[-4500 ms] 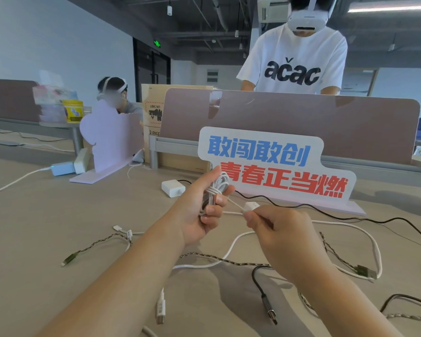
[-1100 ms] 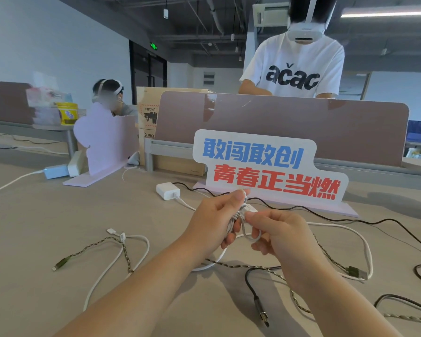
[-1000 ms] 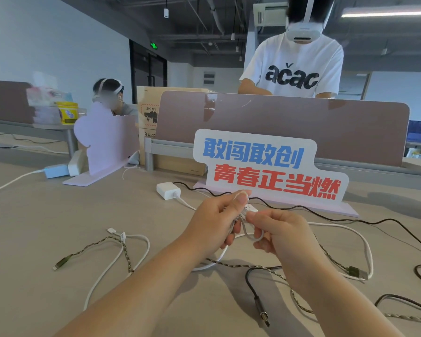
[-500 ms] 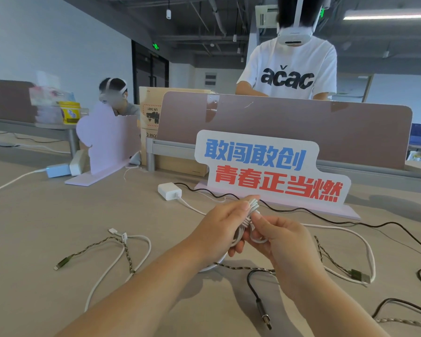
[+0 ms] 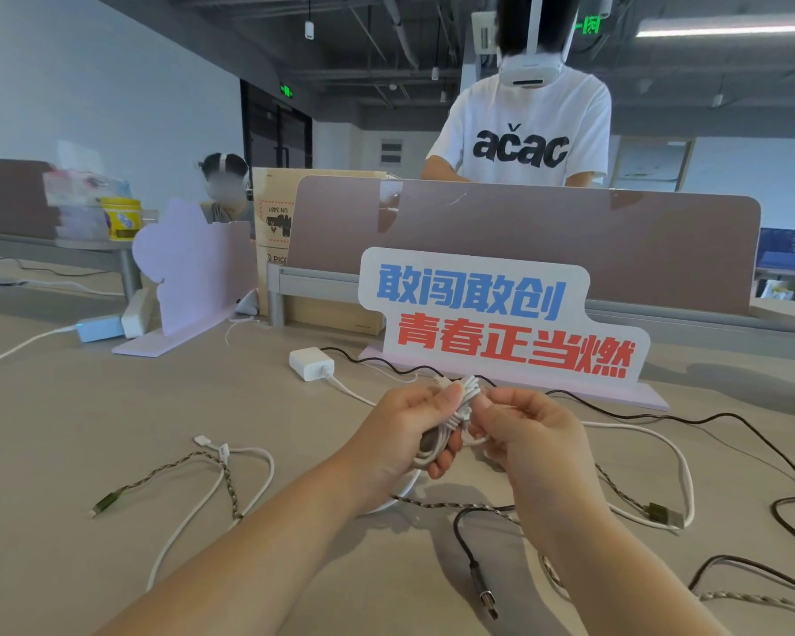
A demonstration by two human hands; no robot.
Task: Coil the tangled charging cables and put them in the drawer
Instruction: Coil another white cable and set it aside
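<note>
On the left of the desk (image 5: pixel 65 429) a braided cable (image 5: pixel 157 472) and a loose white cable (image 5: pixel 249 449) lie crossed, nobody touching them. Behind them sits a white charger brick (image 5: pixel 311 362), its lead running toward the hands. In the middle, held above the desk, the left hand (image 5: pixel 400 438) is curled round a coiled white cable (image 5: pixel 464 401), thumb on top. The right hand (image 5: pixel 533 433), right against it, pinches a strand of that bundle between thumb and forefinger. Behind them stands a slogan sign (image 5: pixel 501 314). Under the right wrist a black cable's metal plug (image 5: pixel 483 589) lies on the desk. Further right, a braided USB plug (image 5: pixel 659 514) rests by a white loop.
</note>
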